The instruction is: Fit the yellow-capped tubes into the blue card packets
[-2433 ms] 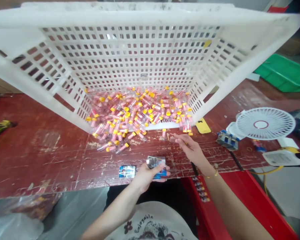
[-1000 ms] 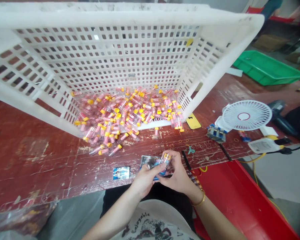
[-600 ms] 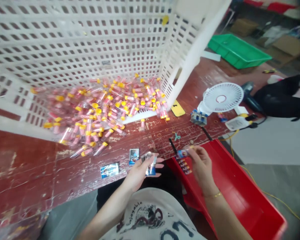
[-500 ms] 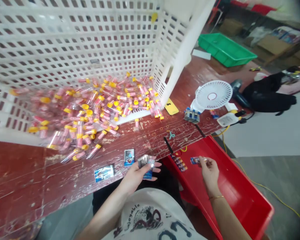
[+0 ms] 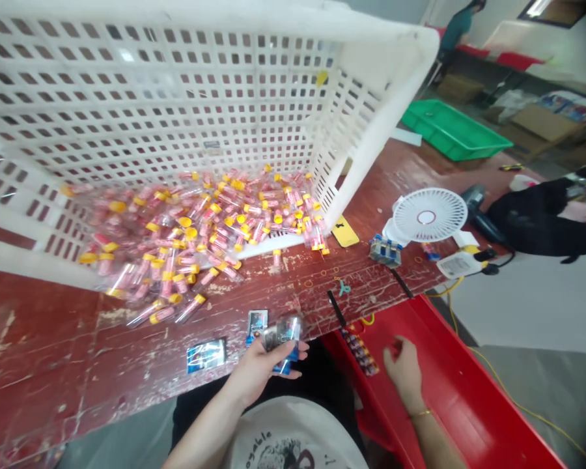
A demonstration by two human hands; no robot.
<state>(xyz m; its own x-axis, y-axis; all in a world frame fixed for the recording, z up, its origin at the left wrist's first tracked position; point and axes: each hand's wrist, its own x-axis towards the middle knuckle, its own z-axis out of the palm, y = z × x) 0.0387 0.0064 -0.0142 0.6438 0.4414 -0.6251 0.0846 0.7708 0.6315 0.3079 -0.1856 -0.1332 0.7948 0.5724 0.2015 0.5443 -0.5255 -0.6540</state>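
My left hand (image 5: 261, 365) is closed on a small stack of shiny picture cards (image 5: 284, 335) at the near edge of the red table (image 5: 58, 352). My right hand (image 5: 403, 371) hangs low over the red bin (image 5: 459, 397), fingers loosely bent, with nothing visible in it. A short row of filled tubes (image 5: 361, 350) lies at the bin's near-left edge. Two loose cards (image 5: 206, 355) (image 5: 257, 320) lie on the table by my left hand. A tilted white lattice crate (image 5: 381, 124) spills many pink tubes with yellow caps (image 5: 209, 225) onto the table.
A white desk fan (image 5: 430, 217), a blue clip block (image 5: 385, 251), a yellow tag (image 5: 344, 232) and a black stick (image 5: 336, 308) sit at the table's right end. A green tray (image 5: 454, 133) and a black bag (image 5: 542, 215) lie beyond.
My right hand carried a tube from the cards over to the red bin and now shows nothing in it. My left hand kept hold of the cards. The view swung right.
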